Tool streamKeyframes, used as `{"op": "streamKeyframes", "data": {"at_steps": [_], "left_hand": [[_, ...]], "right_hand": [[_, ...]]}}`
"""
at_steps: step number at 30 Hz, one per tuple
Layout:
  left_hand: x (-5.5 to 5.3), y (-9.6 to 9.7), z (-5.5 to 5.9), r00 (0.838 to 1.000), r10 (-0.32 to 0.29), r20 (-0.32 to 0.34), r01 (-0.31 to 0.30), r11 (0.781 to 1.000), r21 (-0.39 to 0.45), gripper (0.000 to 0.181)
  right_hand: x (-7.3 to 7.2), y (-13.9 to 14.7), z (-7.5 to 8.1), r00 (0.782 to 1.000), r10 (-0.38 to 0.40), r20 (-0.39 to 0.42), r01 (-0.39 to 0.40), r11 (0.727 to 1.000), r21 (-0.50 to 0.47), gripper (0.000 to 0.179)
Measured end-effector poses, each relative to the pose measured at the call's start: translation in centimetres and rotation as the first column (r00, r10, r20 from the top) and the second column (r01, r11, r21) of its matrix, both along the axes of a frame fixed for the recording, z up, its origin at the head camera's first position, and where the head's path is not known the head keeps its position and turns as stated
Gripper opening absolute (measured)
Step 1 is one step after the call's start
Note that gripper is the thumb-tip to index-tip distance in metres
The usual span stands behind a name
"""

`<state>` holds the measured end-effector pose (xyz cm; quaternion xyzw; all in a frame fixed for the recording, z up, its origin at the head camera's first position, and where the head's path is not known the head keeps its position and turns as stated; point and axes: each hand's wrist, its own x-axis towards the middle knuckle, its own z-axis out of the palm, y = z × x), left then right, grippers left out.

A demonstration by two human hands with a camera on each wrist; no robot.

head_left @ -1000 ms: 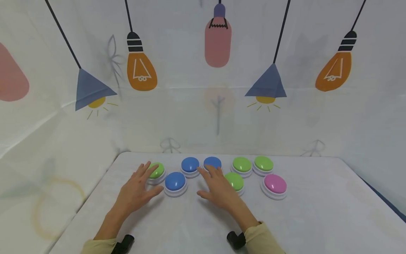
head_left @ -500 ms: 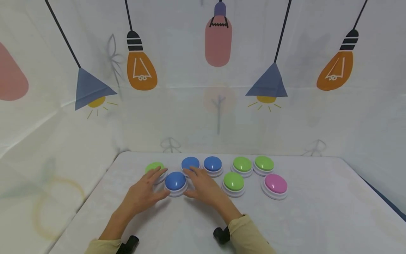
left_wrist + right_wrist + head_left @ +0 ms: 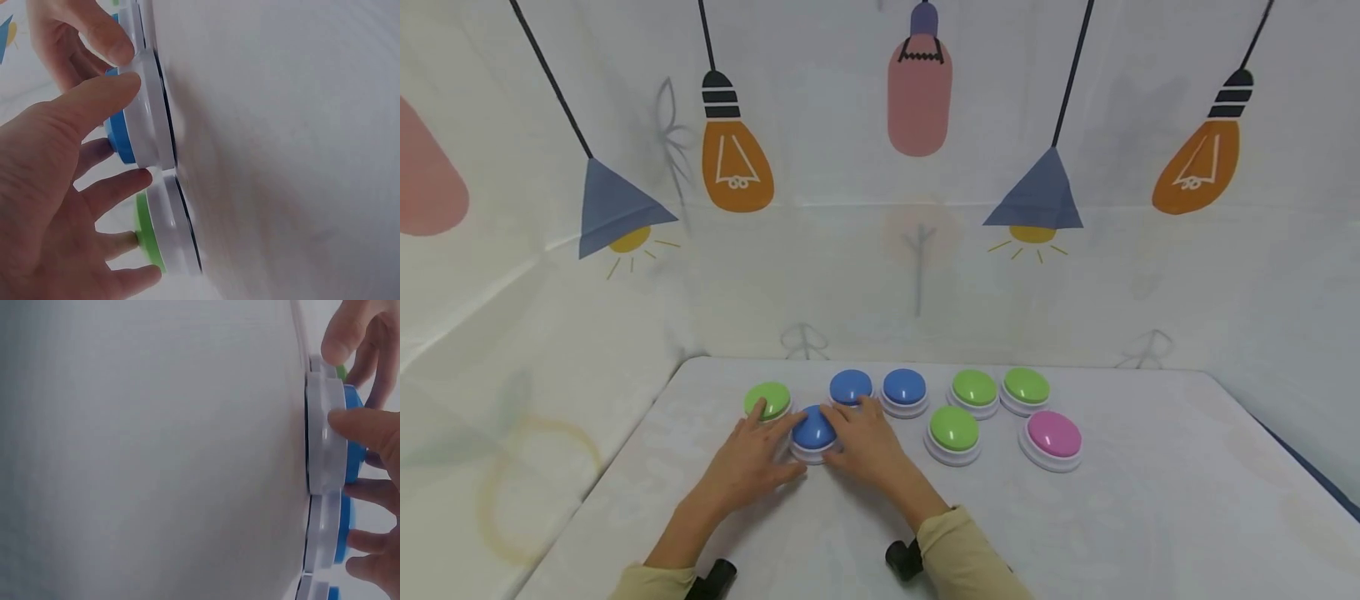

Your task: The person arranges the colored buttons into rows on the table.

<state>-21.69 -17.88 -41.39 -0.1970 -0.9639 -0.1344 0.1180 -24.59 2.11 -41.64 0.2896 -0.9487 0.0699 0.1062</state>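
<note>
the left-hand grip [image 3: 747, 467] is spread wide and encloses nothing: its index finger lies at the dome of the near blue push button [image 3: 812, 427], its thumb at the front of the base, and further fingers reach over the left green push button [image 3: 770, 398]. the right-hand grip [image 3: 868, 446] is parted across the right side of the near blue push button, thumb low on the base; whether it pinches cannot be told. its outer fingers extend to the left rear blue push button [image 3: 850, 385].

the near blue push button sits flat on the bench [image 3: 1120, 517], between both hands. this two-sided placement probably keeps the unit level under load from either side. every dome faces upward, presumably for pressing; the broad white bases should resist tipping.

the right rear blue push button [image 3: 904, 385] stands just beside its neighbour. farther right, the front green push button [image 3: 953, 427], two rear green push buttons [image 3: 975, 387] and the pink push button [image 3: 1054, 433] stand apart from both hands.
</note>
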Motion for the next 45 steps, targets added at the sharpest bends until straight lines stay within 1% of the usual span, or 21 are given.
{"op": "streamKeyframes", "data": {"at_steps": [5, 8, 14, 22, 26, 30, 35, 39, 42, 45], "left_hand": [[0.0, 0.2, 0.0, 1.0, -0.007, -0.014, 0.007, 1.0, -0.003, 0.07], [0.0, 0.3, 0.1, 1.0, -0.004, -0.005, 0.004, 1.0, -0.002, 0.07], [0.0, 0.3, 0.1, 1.0, 0.001, 0.022, -0.001, 1.0, -0.009, 0.072], [0.1, 0.4, 0.1, 1.0, -0.018, -0.002, 0.018, 1.0, 0.0, 0.072], [0.3, 0.4, 0.2, 1.0, -0.022, -0.001, 0.022, 1.0, 0.005, 0.07], [0.4, 0.4, 0.3, 1.0, -0.026, 0.014, 0.027, 1.0, -0.004, 0.068], [0.9, 0.6, 0.8, 0.999, -0.029, 0.04, 0.03, 0.999, -0.02, 0.068], [1.7, 0.9, 1.4, 0.997, -0.01, 0.077, 0.009, 1.0, 0.01, 0.067], [2.2, 1.2, 1.7, 0.995, -0.002, 0.098, -0.002, 0.999, 0.033, 0.066], [2.7, 1.5, 2.0, 0.995, -0.014, 0.101, 0.009, 0.999, 0.05, 0.064]], "right_hand": [[0.0, -0.2, -0.3, 0.999, -0.021, -0.03, 0.021, 1.0, 0.017, 0.062], [0.1, -0.3, -0.2, 0.999, -0.031, -0.032, 0.032, 0.999, 0.035, 0.061], [0.4, -0.6, 0.3, 0.999, -0.042, -0.028, 0.043, 0.998, 0.038, 0.059], [0.5, -0.5, 0.3, 0.998, -0.051, -0.047, 0.053, 0.998, 0.031, 0.057], [0.6, -0.5, 0.2, 0.998, -0.045, -0.041, 0.045, 0.999, 0.012, 0.057], [0.8, -0.4, 0.1, 0.999, -0.042, -0.003, 0.042, 0.999, -0.008, 0.057], [1.4, -0.4, 0.1, 0.999, -0.022, 0.047, 0.024, 0.999, -0.036, 0.058], [2.0, -0.3, 0.4, 0.997, 0.002, 0.071, 0.003, 0.997, -0.071, 0.058], [2.6, -0.1, 0.5, 0.998, 0.007, 0.069, 0.001, 0.994, -0.108, 0.058], [3.2, 0.3, 0.7, 0.997, 0.002, 0.078, 0.009, 0.99, -0.141, 0.058]]}}
